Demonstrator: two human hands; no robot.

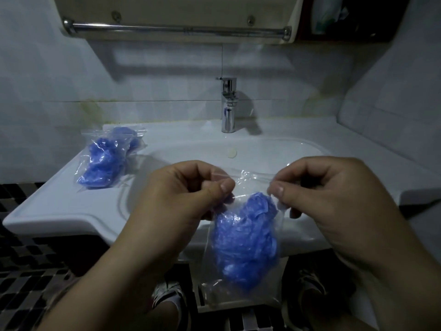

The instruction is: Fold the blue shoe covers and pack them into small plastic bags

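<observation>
A small clear plastic bag (214, 292) hangs in front of the sink's front edge with a crumpled blue shoe cover (245, 242) inside it. My left hand (183, 194) pinches the bag's top strip at its left end between thumb and curled fingers. At the right end of that strip, my right hand (329, 194) pinches it the same way. The top strip is stretched between the two hands. Two more clear bags with blue shoe covers (105, 163) lie on the sink's left ledge.
A white ceramic sink (59, 206) spans the view, with a chrome tap (228, 106) at the back and a round overflow cap (232, 153). A metal towel rail (176, 29) runs overhead. Below are my shoes (169, 297) on a dark mosaic floor.
</observation>
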